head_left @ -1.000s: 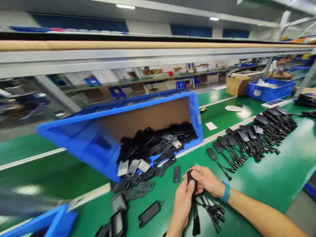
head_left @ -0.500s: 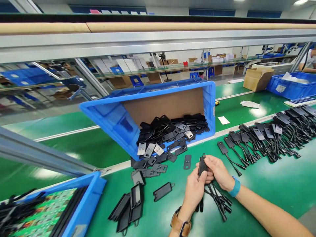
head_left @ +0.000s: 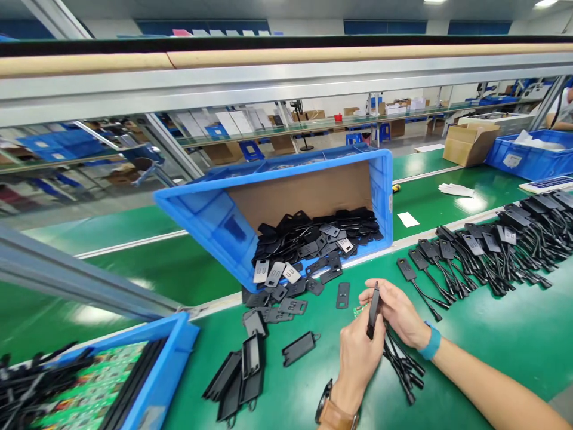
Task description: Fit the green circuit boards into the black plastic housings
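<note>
Both my hands pinch one small black plastic housing (head_left: 373, 307), held edge-on above the green bench. My left hand (head_left: 359, 352), with a brown-strapped watch, grips its lower end. My right hand (head_left: 397, 312), with a blue wristband, holds its upper part. A bundle of black cables with connectors (head_left: 400, 364) hangs and lies under my hands. Just left of them lie a loose black cover (head_left: 342, 295) and a black tray-shaped shell (head_left: 299, 348).
A tipped blue bin (head_left: 215, 218) spills black plates onto the bench. Rows of finished black cable units (head_left: 483, 254) lie to the right. A blue bin with green boards (head_left: 147, 382) sits at lower left. A stack of black shells (head_left: 239, 376) lies nearby. Another person's arm shows at far right.
The view has swung from the left and steadied. The housing has been turned from flat-on to edge-on between my hands, which sit slightly lower and to the right.
</note>
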Tool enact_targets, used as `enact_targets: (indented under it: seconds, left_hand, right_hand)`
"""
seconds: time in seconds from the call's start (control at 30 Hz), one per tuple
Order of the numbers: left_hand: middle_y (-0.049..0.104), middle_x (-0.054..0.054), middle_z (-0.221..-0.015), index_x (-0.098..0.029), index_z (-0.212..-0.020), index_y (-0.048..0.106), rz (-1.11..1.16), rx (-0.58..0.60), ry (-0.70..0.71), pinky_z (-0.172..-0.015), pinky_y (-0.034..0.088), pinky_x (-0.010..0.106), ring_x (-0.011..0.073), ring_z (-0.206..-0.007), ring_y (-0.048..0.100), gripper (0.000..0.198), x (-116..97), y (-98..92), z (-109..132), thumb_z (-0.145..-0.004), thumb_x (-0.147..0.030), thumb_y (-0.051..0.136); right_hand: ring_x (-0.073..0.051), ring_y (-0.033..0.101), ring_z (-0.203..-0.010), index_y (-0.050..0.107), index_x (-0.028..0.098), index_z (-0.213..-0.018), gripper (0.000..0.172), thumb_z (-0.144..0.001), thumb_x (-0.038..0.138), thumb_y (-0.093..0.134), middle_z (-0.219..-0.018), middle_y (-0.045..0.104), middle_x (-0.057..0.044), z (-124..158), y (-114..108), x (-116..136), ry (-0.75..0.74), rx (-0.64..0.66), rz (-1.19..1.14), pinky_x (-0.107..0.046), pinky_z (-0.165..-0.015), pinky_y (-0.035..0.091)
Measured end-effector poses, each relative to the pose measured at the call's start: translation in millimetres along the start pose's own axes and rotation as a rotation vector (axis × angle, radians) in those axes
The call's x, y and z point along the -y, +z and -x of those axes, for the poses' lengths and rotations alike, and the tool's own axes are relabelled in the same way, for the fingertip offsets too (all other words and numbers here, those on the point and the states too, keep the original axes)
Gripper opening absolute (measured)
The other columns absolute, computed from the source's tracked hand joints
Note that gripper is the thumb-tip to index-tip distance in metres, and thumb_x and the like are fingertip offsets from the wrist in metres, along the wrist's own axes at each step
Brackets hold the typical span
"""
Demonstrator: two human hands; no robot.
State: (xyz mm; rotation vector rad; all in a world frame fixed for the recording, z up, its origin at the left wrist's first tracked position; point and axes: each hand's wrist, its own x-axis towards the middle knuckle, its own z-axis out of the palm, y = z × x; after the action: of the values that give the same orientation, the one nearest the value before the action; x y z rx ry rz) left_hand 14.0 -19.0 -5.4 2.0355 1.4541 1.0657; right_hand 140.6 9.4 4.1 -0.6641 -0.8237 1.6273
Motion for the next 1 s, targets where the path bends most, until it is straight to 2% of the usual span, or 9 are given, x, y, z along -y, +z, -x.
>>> enact_targets:
  seconds: [0.13,0.23,0.37,0.5,0.6,0.67,0.8,0.9,1.0]
  left_hand:
    - [0.071,0.007,-0.074,-0.019,-0.099,0.07,0.216,0.059,-0.1,-0.06,0.046,0.028,0.0203,-0.063,0.066,0.024,-5,0.4,-1,-0.092,-0.037,0.054]
    - [0.071,0.008,-0.071,-0.016,-0.089,0.067,0.654,0.165,-0.293,-0.062,0.05,0.028,0.0201,-0.064,0.068,0.033,-9,-1.6,-5,-0.091,-0.048,0.057]
    - [0.07,0.008,-0.068,-0.011,-0.098,0.063,1.242,0.198,-0.6,-0.06,0.053,0.03,0.018,-0.055,0.066,0.046,-10,-6.6,-9,-0.091,-0.055,0.053]
    - [0.066,0.006,-0.061,-0.011,-0.089,0.064,1.411,0.207,-0.732,-0.055,0.052,0.029,0.0146,-0.048,0.06,0.048,-5,-7.3,-10,-0.089,-0.058,0.056]
    - [0.067,0.006,-0.063,-0.011,-0.09,0.065,1.328,0.161,-0.727,-0.055,0.052,0.029,0.0163,-0.052,0.062,0.051,-2,-2.4,-8,-0.084,-0.061,0.061]
    - [0.068,0.005,-0.066,-0.012,-0.094,0.065,1.205,0.131,-0.677,-0.057,0.053,0.029,0.017,-0.056,0.064,0.054,0,0.6,-7,-0.081,-0.064,0.063]
    - [0.07,0.009,-0.075,-0.013,-0.093,0.067,0.869,0.199,-0.421,-0.063,0.051,0.03,0.0192,-0.067,0.066,0.059,5,-2.6,-7,-0.09,-0.067,0.045]
    - [0.071,0.009,-0.081,-0.016,-0.091,0.066,0.476,0.064,-0.268,-0.069,0.048,0.031,0.0205,-0.075,0.065,0.05,12,-12.5,-11,-0.097,-0.056,0.038]
    - [0.07,0.008,-0.087,-0.019,-0.096,0.064,0.129,-0.065,-0.241,-0.075,0.047,0.034,0.0219,-0.08,0.064,0.033,24,-21.0,-17,-0.097,-0.043,0.042]
  right_hand:
    - [-0.013,0.06,-0.064,0.057,0.021,-0.097,0.038,-0.085,0.054,0.07,-0.084,0.068,-0.004,0,-1,0,0.011,0.009,-0.022,-0.023,-0.056,0.048]
    - [-0.008,0.047,-0.046,0.056,0.022,-0.102,0.041,-0.088,0.06,0.062,-0.085,0.067,-0.004,0,-2,-1,0.071,-0.013,-0.04,-0.019,-0.037,0.035]
    - [-0.012,0.057,-0.058,0.061,0.019,-0.107,0.051,-0.088,0.067,0.057,-0.086,0.065,-0.006,1,1,-1,0.069,-0.003,0.027,-0.022,-0.045,0.046]
    - [-0.009,0.051,-0.045,0.058,0.019,-0.115,0.053,-0.089,0.065,0.058,-0.062,0.055,0.004,4,3,-7,0.073,0.116,0.128,-0.021,-0.044,0.045]
    - [-0.007,0.044,-0.033,0.053,0.018,-0.115,0.056,-0.084,0.064,0.064,-0.052,0.049,0.01,6,4,-13,0.088,0.206,0.244,-0.018,-0.037,0.037]
    - [-0.007,0.043,-0.03,0.054,0.017,-0.107,0.055,-0.084,0.066,0.063,-0.049,0.049,0.01,6,4,-14,0.104,0.172,0.31,-0.018,-0.034,0.034]
    - [-0.009,0.048,-0.039,0.06,0.016,-0.095,0.053,-0.086,0.068,0.057,-0.055,0.056,0.004,1,0,3,0.03,-0.066,0.306,-0.021,-0.04,0.04]
    - [-0.011,0.054,-0.048,0.059,0.016,-0.1,0.053,-0.087,0.067,0.056,-0.068,0.063,-0.001,-9,-18,28,-0.118,-0.258,0.227,-0.022,-0.044,0.042]
    - [-0.007,0.041,-0.038,0.057,0.016,-0.102,0.052,-0.087,0.066,0.055,-0.069,0.061,0.0,-21,-52,48,-0.212,-0.449,0.355,-0.02,-0.035,0.026]
